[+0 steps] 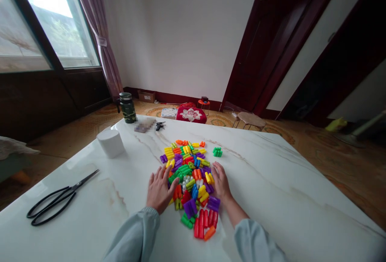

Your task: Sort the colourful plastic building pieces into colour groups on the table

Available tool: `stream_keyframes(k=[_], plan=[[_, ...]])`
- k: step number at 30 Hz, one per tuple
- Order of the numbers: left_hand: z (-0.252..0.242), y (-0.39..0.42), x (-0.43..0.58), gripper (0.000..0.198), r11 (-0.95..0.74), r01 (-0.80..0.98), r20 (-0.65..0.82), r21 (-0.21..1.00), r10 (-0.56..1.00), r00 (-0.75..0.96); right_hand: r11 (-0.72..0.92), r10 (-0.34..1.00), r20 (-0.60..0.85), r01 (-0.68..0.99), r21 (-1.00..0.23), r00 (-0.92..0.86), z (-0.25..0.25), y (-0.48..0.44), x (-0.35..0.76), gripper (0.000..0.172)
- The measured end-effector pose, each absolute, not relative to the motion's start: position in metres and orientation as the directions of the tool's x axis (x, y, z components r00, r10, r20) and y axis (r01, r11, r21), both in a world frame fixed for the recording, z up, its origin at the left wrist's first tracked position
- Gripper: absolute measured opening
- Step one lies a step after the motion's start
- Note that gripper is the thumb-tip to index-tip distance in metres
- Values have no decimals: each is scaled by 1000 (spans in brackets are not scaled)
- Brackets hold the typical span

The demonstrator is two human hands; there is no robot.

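A heap of colourful plastic building pieces (184, 171) lies on the white marbled table (265, 197). My left hand (159, 187) rests at the heap's left side, fingers spread and touching the green and orange pieces. On the right side is my right hand (221, 181), its fingers stretched forward and its fingertips beside yellow and purple pieces. I see nothing gripped in either hand. Red pieces (206, 221) and an orange piece (209, 233) lie at the near end. A green piece (217, 151) sits apart, beyond my right hand.
Black-handled scissors (64, 197) lie at the left. A white container (110, 143) stands near the left edge, with a dark green bottle (128, 108) behind it. Keys (160, 125) lie beside a blurred object (144, 125). A round stool (249, 120) stands beyond the table.
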State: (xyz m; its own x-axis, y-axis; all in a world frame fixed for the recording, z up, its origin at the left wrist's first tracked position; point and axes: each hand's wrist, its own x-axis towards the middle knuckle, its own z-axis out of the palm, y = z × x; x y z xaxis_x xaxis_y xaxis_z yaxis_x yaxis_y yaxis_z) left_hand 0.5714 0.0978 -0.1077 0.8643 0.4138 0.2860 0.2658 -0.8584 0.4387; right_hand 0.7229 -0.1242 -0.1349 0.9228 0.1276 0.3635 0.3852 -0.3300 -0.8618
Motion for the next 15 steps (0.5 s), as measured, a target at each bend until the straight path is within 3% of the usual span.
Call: stream_keyframes(k=[5,9,11,15], plan=[[-111,107,572,54,-795,223,323,564,462,826,-403,189,265,321,-857,946,-127,-93,714,69],[-90,97,553,52,-758,162,450,632,529,719,-269,204,209,260,-927,956,-111,-100,708,73],[-76,73,533,51,-827,59,514,559,402,758,-195,184,204,239,-951,961,-108,-115,694,72],[-65,6,493,54,-910,-288,471,299,-121,874,-141,79,182,191,-971,980,-114,-147,643,68]])
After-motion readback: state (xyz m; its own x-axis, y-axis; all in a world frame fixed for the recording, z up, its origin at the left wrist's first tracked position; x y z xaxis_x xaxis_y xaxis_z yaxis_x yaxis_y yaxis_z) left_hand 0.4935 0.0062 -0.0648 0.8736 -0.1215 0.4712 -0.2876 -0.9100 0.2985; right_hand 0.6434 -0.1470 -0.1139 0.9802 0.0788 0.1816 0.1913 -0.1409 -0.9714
